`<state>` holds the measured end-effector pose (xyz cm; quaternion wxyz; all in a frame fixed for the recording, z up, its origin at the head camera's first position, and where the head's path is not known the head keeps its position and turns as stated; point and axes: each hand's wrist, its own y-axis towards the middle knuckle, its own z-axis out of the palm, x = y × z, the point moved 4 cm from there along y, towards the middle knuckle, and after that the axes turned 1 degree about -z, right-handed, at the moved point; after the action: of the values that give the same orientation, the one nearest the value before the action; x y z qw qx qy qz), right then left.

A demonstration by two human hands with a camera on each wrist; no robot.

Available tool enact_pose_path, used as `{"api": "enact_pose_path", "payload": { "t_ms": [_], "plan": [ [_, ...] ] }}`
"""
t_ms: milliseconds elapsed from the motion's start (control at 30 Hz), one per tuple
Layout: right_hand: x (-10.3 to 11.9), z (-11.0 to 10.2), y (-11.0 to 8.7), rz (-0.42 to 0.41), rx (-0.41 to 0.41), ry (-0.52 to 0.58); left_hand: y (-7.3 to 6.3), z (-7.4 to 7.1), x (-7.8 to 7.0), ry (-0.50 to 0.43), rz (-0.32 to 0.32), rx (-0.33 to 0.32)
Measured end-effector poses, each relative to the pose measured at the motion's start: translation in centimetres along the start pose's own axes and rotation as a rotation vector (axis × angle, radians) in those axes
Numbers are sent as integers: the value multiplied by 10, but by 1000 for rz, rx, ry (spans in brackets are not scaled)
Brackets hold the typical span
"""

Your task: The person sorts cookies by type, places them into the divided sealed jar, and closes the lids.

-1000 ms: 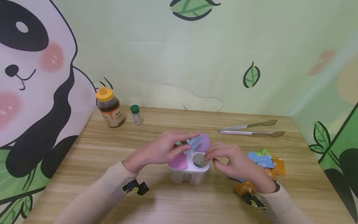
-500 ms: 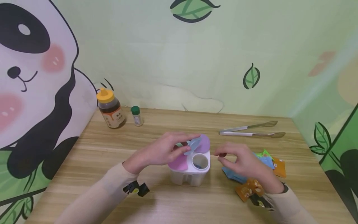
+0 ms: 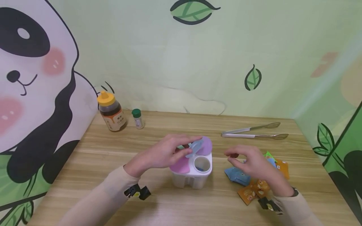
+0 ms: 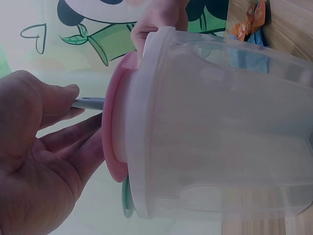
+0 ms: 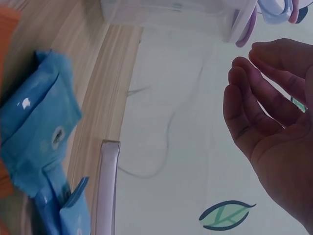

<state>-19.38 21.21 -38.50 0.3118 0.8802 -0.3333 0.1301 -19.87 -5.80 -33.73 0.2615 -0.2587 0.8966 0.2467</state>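
A translucent container (image 3: 190, 180) with a white top and several coloured round lids stands at the table's middle. Its blue lid (image 3: 195, 147) is tilted up, pinched between thumb and fingers of my left hand (image 3: 165, 152). Beside it the round opening (image 3: 202, 164) is uncovered, with a bit of something blue inside. The pink lid (image 4: 113, 122) and the green lid (image 4: 127, 198) lie flat. Right of the container my right hand (image 3: 253, 161) hovers with loosely bent fingers and nothing in them. Below and behind it lie blue packets (image 5: 41, 127) and orange packets (image 3: 250, 192).
At the back left stand a honey bottle (image 3: 113, 116) with a yellow cap and a small green-capped shaker (image 3: 138, 119). Tongs (image 3: 243, 135) lie at the back right, near the wall. A green packet (image 3: 270, 156) pokes out of the pile.
My right hand has drawn back from the opening toward the right, to above the packets. The left hand keeps holding the blue lid up in the same place.
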Motion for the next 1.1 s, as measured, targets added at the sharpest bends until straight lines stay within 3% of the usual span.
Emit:
{"api": "enact_pose_path", "payload": {
  "t_ms": [400, 700, 1100],
  "plan": [
    [-14, -2, -12, 114, 79, -29, -1, 0, 0, 2, -21, 1],
    [-23, 3, -25, 254, 202, -139, -1, -1, 2, -4, 3, -4],
    [-32, 11, -37, 372, 307, -129, 0, 1, 3, 5, 15, -4]
  ]
}}
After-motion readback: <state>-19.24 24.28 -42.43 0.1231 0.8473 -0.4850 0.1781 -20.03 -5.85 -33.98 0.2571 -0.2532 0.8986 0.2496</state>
